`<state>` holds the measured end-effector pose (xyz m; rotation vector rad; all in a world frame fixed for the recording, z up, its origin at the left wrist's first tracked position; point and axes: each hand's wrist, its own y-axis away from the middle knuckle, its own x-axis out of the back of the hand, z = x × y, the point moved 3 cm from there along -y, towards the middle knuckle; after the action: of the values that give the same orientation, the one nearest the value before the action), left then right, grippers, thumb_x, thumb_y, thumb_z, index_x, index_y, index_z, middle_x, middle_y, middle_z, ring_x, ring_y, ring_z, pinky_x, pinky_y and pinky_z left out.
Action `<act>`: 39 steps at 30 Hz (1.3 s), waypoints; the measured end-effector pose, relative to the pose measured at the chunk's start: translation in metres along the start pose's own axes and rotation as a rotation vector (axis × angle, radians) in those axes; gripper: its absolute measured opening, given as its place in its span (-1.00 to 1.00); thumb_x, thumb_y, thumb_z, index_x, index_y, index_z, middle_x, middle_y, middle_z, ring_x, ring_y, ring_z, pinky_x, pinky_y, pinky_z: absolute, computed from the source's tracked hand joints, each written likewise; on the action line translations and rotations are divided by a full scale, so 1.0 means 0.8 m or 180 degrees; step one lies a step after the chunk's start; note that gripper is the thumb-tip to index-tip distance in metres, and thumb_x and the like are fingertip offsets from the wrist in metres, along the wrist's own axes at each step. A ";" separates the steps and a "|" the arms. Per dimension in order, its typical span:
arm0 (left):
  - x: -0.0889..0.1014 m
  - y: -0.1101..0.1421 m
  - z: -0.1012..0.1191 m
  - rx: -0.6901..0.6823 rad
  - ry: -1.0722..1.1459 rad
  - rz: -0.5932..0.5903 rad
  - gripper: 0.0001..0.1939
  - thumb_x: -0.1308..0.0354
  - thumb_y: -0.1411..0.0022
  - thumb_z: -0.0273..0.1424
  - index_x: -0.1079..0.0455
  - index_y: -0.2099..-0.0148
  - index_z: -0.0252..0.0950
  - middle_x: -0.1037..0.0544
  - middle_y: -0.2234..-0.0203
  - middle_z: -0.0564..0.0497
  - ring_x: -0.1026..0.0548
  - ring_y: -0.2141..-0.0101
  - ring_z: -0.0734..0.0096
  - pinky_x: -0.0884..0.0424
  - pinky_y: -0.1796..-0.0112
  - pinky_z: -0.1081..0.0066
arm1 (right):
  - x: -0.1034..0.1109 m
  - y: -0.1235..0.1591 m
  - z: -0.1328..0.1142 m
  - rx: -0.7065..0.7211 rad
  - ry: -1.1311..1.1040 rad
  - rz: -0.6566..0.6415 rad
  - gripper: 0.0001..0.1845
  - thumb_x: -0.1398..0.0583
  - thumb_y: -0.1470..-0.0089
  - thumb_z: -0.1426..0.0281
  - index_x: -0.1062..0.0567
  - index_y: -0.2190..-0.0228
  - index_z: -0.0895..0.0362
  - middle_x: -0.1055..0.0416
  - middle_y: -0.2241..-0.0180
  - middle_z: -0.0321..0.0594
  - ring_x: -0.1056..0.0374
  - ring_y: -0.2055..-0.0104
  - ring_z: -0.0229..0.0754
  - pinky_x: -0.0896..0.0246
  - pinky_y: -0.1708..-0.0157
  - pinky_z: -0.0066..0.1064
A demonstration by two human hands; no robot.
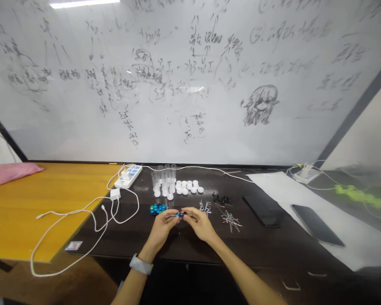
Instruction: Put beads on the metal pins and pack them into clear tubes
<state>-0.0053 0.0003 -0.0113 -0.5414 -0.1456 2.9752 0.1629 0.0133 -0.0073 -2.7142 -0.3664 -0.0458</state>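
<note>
My left hand (161, 226) pinches a small shiny blue bead (178, 214), and a thin pale rod shows along its fingers. The fingertips of my right hand (200, 224) close on the other side of this small piece, whose dark end is partly hidden. Just behind my left hand lies a cluster of shiny blue and green beads (158, 209). Beyond my right hand are several short silvery pieces (205, 206). Thin metal pins (231, 221) lie in a loose heap to its right, with small black pieces (221, 198) behind them.
Clear tubes (165, 178) stand upright near several white caps (189, 186). A power strip (128, 176) and white cables (97, 228) occupy the left. On the right lie a black phone-like slab (260, 210), a phone (317, 224) and white paper (279, 188). A whiteboard (190, 106) rises behind.
</note>
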 end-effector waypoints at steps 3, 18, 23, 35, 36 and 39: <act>0.000 -0.001 -0.002 0.0005 0.0042 0.0004 -0.68 -0.47 0.03 -0.34 -0.56 0.20 -0.31 -0.65 0.27 -0.10 -0.59 0.23 0.26 -0.47 0.10 0.30 | 0.001 0.000 0.005 -0.0051 -0.0082 0.0120 -0.68 -0.30 -0.08 0.16 -0.52 0.18 0.09 -0.57 0.21 -0.15 -0.51 0.15 -0.08 -0.47 0.17 -0.29; 0.002 0.002 -0.006 0.0795 0.1303 0.0072 -0.70 -0.50 0.07 -0.48 -0.58 0.22 -0.34 -0.63 0.42 0.01 -0.59 0.35 0.50 -0.47 0.26 0.58 | -0.003 0.012 -0.014 0.0209 0.0005 0.0470 -0.74 -0.36 -0.02 0.25 -0.56 0.25 0.10 -0.58 0.22 -0.16 -0.52 0.21 -0.13 -0.52 0.15 -0.25; 0.003 0.001 -0.007 0.0799 0.1384 0.0051 -0.72 -0.46 0.00 -0.54 -0.55 0.20 -0.38 -0.62 0.42 -0.02 -0.61 0.34 0.45 -0.49 0.29 0.57 | -0.001 0.016 -0.019 0.0283 0.0045 0.0589 -0.74 -0.36 -0.03 0.26 -0.58 0.23 0.11 -0.58 0.23 -0.16 -0.54 0.23 -0.11 -0.54 0.18 -0.27; 0.001 0.002 -0.005 0.0673 0.1248 -0.0088 -0.72 -0.46 0.01 -0.53 -0.56 0.19 -0.39 -0.65 0.36 -0.05 -0.59 0.36 0.50 -0.48 0.30 0.58 | -0.005 0.016 -0.035 0.0726 0.0362 0.0602 -0.80 -0.32 -0.11 0.27 -0.60 0.23 0.08 -0.56 0.19 -0.16 -0.54 0.24 -0.11 -0.56 0.18 -0.26; 0.000 0.002 -0.005 0.0633 0.1201 -0.0080 -0.72 -0.46 0.01 -0.51 -0.57 0.19 -0.38 -0.65 0.36 -0.04 -0.59 0.36 0.50 -0.48 0.30 0.58 | -0.005 0.016 -0.037 0.0800 0.0434 0.0616 -0.81 -0.32 -0.11 0.27 -0.61 0.23 0.08 -0.56 0.19 -0.15 -0.54 0.23 -0.11 -0.56 0.18 -0.27; -0.002 0.002 -0.002 0.0498 0.1030 -0.0013 -0.72 -0.48 0.02 -0.48 -0.57 0.20 -0.37 -0.65 0.34 -0.04 -0.59 0.36 0.48 -0.48 0.30 0.56 | -0.004 0.016 -0.037 0.0854 0.0657 0.0669 -0.81 -0.33 -0.09 0.25 -0.62 0.27 0.08 -0.55 0.26 -0.15 -0.53 0.28 -0.13 -0.55 0.24 -0.31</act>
<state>-0.0038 -0.0016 -0.0124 -0.9840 0.1135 2.8127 0.1637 -0.0104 0.0149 -2.4383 -0.0229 -0.2010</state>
